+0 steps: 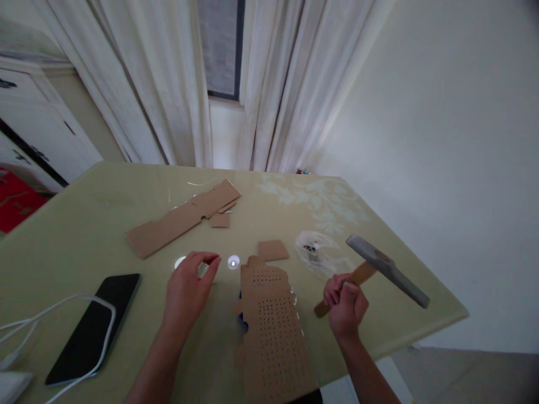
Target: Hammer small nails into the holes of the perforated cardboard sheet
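Observation:
My right hand (346, 306) is wrapped round the wooden handle of a hammer (389, 272), its grey metal head raised over the right side of the table. To the left, my left hand (189, 286) has thumb and index finger brought together in a pinch; anything between the tips is too small to make out. Thin, shiny pieces show behind those fingers, partly hidden. Between my hands lies a long piece of brown cardboard (273, 336) with rows of small dark holes. A bit of blue shows under its left edge.
A clear plastic bag (322, 255) with small dark items lies near the hammer. Cardboard strips (185, 221) and a small cardboard piece (273, 250) lie farther back. A black tablet (95, 331) with a white cable (63, 300) sits at left. A bright reflection shows mid-table.

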